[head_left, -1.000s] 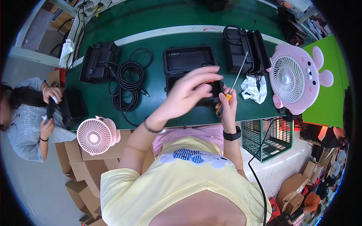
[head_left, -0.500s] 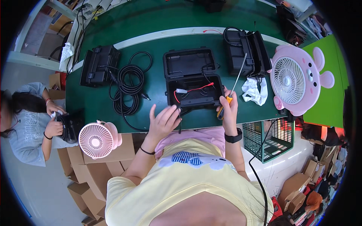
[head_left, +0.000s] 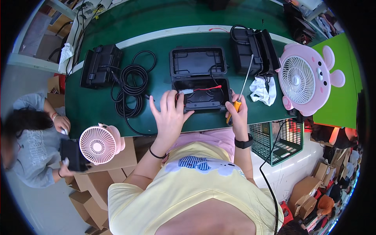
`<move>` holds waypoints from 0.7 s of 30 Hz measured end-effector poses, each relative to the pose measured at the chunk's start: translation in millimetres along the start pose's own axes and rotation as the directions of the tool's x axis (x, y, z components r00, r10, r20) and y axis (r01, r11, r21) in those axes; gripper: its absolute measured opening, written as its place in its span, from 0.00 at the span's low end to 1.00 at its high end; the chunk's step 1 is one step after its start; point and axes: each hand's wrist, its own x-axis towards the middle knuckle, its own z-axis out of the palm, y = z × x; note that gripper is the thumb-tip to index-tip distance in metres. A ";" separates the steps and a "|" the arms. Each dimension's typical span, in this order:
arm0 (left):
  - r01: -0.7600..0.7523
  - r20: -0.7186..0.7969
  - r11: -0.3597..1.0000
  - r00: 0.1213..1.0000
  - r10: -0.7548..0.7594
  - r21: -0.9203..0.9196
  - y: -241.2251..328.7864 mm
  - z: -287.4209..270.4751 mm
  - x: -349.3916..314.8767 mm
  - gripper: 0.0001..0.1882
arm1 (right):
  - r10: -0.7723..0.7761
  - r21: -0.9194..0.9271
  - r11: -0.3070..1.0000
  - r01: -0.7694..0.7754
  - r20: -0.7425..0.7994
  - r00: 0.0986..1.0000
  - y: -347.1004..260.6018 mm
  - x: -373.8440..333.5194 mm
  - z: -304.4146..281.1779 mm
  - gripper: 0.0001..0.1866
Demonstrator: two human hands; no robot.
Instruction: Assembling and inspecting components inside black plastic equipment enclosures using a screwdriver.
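Head view showed the left hand spread flat, empty, touching the open black case on the green table; the right hand gripped a screwdriver beside it

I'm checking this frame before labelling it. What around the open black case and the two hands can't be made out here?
Head view only:
- Left hand covers the front left corner of the open black case; what lies under the palm is hidden.
- Right hand wraps the screwdriver handle, hiding most of it.
- Where the red wire ends is too small to tell.
- Screwdriver tip type: too small.
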 end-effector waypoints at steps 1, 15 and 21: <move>-0.036 0.006 0.999 0.999 0.036 0.003 -1.0 2.2 -1.9 0.31 | 0.000 0.000 1.000 0.000 0.000 1.000 -0.7 -0.9 -1.7 0.12; -0.168 0.015 0.849 0.979 0.203 -0.501 -11.9 17.7 -19.5 0.22 | -0.324 -0.571 0.769 0.287 0.039 0.945 -44.4 65.2 6.7 0.12; -0.371 -0.119 0.768 0.923 0.365 -0.522 -32.2 25.6 -39.5 0.23 | -0.388 -0.642 0.617 0.455 0.255 0.886 -39.1 119.3 32.6 0.13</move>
